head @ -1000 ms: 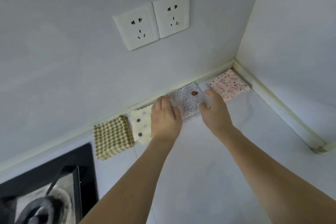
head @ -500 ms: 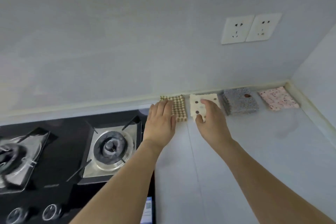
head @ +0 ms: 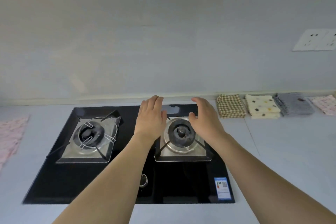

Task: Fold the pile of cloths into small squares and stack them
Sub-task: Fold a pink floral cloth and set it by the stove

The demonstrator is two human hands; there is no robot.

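Note:
Folded squares lie in a row along the wall at the right: a checked cloth, a cream dotted cloth, a grey cloth and a pink patterned cloth cut by the frame edge. An unfolded pink cloth lies spread at the far left edge of the counter. My left hand and my right hand hover empty over the right burner, fingers relaxed, well left of the folded row.
A black glass gas hob with two burners fills the middle of the grey counter. A control knob sits near its front. Double wall sockets are at the upper right.
Both hands left the folded cloths by the wall and swung left over the hob. The view panned left, bringing the spread pink cloth into sight.

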